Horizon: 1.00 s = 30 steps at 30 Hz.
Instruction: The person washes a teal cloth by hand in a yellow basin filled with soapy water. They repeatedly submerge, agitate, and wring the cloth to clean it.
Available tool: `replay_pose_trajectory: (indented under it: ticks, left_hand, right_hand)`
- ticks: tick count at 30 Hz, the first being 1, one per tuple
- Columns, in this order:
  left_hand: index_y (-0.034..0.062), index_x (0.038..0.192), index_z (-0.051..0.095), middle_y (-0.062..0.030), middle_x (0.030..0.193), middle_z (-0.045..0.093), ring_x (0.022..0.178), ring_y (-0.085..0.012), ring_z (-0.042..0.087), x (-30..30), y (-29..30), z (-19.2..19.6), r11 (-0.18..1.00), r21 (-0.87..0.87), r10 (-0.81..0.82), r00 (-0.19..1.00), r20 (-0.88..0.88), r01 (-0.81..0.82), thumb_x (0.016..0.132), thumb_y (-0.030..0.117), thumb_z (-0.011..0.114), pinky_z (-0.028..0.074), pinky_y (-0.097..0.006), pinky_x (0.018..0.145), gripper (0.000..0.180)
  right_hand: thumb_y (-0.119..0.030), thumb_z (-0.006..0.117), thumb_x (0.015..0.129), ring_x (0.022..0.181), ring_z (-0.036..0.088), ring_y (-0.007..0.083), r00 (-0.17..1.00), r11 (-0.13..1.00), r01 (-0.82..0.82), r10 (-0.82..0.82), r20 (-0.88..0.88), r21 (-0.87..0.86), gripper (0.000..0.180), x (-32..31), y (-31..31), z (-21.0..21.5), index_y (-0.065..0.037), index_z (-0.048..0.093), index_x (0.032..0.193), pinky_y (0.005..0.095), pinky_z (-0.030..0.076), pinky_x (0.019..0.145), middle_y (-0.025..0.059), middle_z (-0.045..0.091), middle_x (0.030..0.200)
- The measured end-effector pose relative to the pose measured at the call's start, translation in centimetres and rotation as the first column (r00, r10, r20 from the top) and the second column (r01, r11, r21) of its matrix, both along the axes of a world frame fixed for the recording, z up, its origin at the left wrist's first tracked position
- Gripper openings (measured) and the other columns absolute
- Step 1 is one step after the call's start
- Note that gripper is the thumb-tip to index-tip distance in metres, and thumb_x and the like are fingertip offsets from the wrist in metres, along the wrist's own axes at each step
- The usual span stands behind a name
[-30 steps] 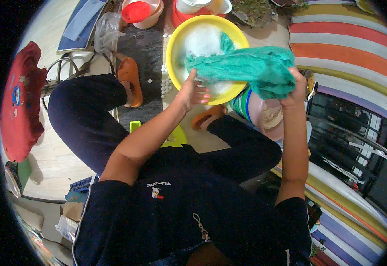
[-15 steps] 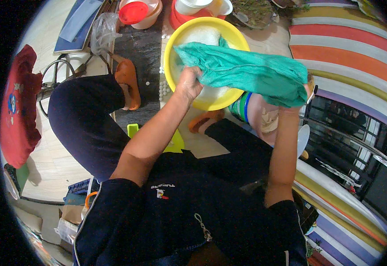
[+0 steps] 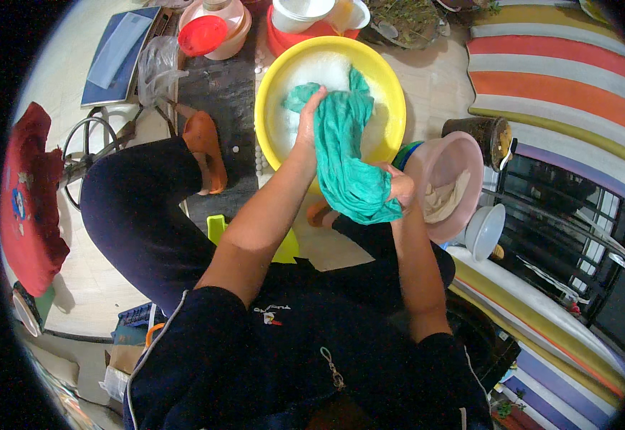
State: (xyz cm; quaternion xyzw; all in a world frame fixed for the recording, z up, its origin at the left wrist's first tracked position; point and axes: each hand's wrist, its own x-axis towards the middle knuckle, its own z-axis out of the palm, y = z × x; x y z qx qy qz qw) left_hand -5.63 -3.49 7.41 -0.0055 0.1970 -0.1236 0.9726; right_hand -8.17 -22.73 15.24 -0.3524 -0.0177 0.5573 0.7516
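A wet green cloth [image 3: 344, 154] hangs bunched between my hands, over the near side of a yellow basin [image 3: 261, 118] full of white suds [image 3: 317, 70]. My left hand [image 3: 308, 123] is closed on the cloth's upper part inside the rim, its thumb upward and most fingers hidden behind the fabric. Just outside the basin's near right edge, my right hand [image 3: 399, 188] grips the lower bunch. Two loose ends of the cloth lie on the foam beyond my left hand.
Right of the basin stands a pink tub [image 3: 476, 161] with beige cloth inside, beside a small white bowl [image 3: 486, 233]. Containers with a red lid [image 3: 203, 36] sit at the far left. A yellow-green plastic piece [image 3: 216, 228] lies near my legs. Striped fabric [image 3: 541, 61] covers the right side.
My right hand has swung left and nearer to me, from above the pink tub. The stretched cloth now hangs folded and bunched. My left hand has risen slightly over the basin.
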Motion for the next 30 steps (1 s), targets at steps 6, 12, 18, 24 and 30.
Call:
replay_pose_trajectory:
  ticks: [6,12,18,24,30]
  left_hand:
    - [-0.0002,0.11,0.054,-0.0185,0.098,0.062,0.081,-0.0316,0.061,0.8,1.9,3.0,1.0,0.008,0.0,1.0,0.005,0.0,0.077,0.03,0.056,0.052,-0.043,0.073,0.046]
    - [0.0001,0.118,0.05,-0.0179,0.11,0.058,0.096,-0.0318,0.059,0.9,-0.3,4.8,1.0,-0.007,0.016,1.0,-0.024,-0.016,0.087,0.041,0.05,0.046,-0.045,0.087,0.052]
    - [0.0034,0.131,0.037,-0.0164,0.13,0.044,0.119,-0.0322,0.044,-0.3,-2.4,2.5,0.978,0.187,0.1,0.995,-0.022,-0.095,0.084,0.061,0.042,0.031,-0.047,0.103,0.074]
    - [0.0066,0.134,0.033,-0.0171,0.132,0.041,0.119,-0.0327,0.042,-2.1,-1.7,-2.3,0.993,0.111,-0.017,0.988,-0.15,0.034,0.078,0.072,0.039,0.029,-0.048,0.102,0.086]
    - [0.007,0.121,0.044,-0.0201,0.117,0.051,0.104,-0.0345,0.053,-2.3,-0.7,-1.4,0.999,0.015,0.052,0.998,-0.041,-0.052,0.08,0.069,0.04,0.046,-0.045,0.088,0.074]
  right_hand:
    - [-0.009,0.046,0.069,0.109,0.048,0.0227,0.89,0.738,0.448,-0.314,0.332,-0.504,0.054,0.8,-0.8,-1.6,0.002,0.045,0.122,0.0338,0.035,0.097,0.0116,0.052,0.117]
    - [-0.029,0.057,0.083,0.13,0.025,0.0306,0.582,0.629,0.708,-0.264,0.769,-0.32,0.077,1.5,3.4,-2.1,-0.005,0.013,0.141,0.0395,0.017,0.106,0.0177,0.019,0.144]
    - [-0.016,0.071,0.07,0.122,0.037,0.0271,0.39,0.494,0.79,0.05,0.919,-0.362,0.086,2.1,6.3,-4.7,-0.001,0.021,0.137,0.0375,0.03,0.101,0.0194,0.033,0.134]
    - [0.003,0.053,0.065,0.111,0.049,0.0223,0.59,0.54,0.735,-0.209,0.78,-0.411,0.061,0.6,4.6,-5.8,-0.004,0.045,0.125,0.034,0.039,0.094,0.0141,0.053,0.117]
    - [0.006,0.051,0.065,0.107,0.051,0.0181,0.548,0.808,0.367,0.213,0.809,-0.461,0.053,-2.0,6.3,0.6,-0.006,0.054,0.117,0.0308,0.04,0.091,0.0091,0.054,0.115]
